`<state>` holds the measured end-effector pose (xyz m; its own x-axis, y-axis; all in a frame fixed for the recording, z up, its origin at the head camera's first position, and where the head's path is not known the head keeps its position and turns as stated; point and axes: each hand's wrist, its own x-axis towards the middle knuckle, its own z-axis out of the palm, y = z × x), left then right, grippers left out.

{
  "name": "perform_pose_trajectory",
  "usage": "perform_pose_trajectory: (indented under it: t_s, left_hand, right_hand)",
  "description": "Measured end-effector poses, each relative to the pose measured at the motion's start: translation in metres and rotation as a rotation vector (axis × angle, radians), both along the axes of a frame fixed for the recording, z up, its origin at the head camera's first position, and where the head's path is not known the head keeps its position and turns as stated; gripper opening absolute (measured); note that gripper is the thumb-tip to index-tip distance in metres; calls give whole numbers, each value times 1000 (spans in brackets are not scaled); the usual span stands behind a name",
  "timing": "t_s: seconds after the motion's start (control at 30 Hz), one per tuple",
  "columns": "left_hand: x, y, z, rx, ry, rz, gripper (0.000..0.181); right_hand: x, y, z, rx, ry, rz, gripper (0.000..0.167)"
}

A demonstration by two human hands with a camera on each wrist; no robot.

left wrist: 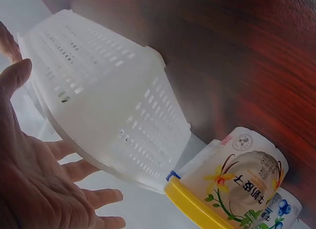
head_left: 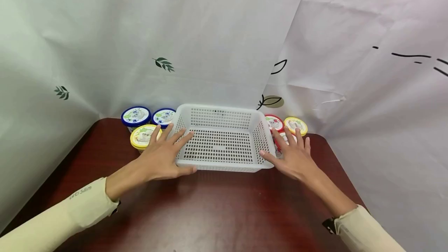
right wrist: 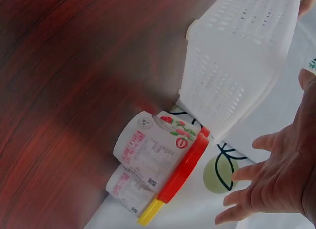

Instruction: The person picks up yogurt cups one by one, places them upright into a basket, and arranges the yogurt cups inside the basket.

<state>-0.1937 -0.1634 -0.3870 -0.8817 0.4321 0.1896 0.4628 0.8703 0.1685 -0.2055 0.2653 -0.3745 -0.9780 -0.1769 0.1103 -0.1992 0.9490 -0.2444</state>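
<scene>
Blue-lidded tubs point(head_left: 135, 115) and a yellow-lidded tub point(head_left: 144, 136) stand beside your left hand point(head_left: 162, 159), spread wide; the white basket point(head_left: 218, 147) sits on the surface point(head_left: 224, 213) between it and your right hand point(head_left: 296, 158), also wide, near red-lidded tubs point(head_left: 273, 122)

White leaf-printed sheeting point(head_left: 217, 42) behind a glossy dark-red table point(head_left: 224, 213)

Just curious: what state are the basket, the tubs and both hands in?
White perforated plastic basket: upright, empty.
Two round white tubs with blue lids: upright, closed.
Left round white tub with yellow lid: upright, closed.
Two round white tubs with red lids: upright, closed.
Right round white tub with yellow lid: upright, closed.
Left hand: fingers spread, contact unclear.
Right hand: fingers spread, contact unclear.
</scene>
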Motion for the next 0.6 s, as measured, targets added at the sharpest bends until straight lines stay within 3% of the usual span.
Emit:
perform_pose_trajectory:
  t_s: [0.17, 0.47, 0.6]
  left_hand:
    - [6, 2, -1, -22, 17, -37, 99]
    - [17, 9, -1, -1, -14, -81, 84]
    - [19, 10, -3, 1, 13, -102, 73]
  right_hand:
    - [-2, 3, 2, 0, -13, 2, 92]
    - [-5, 10, 0, 7, -15, 20, 77]
    - [-8, 13, 1, 0, -33, 17, 75]
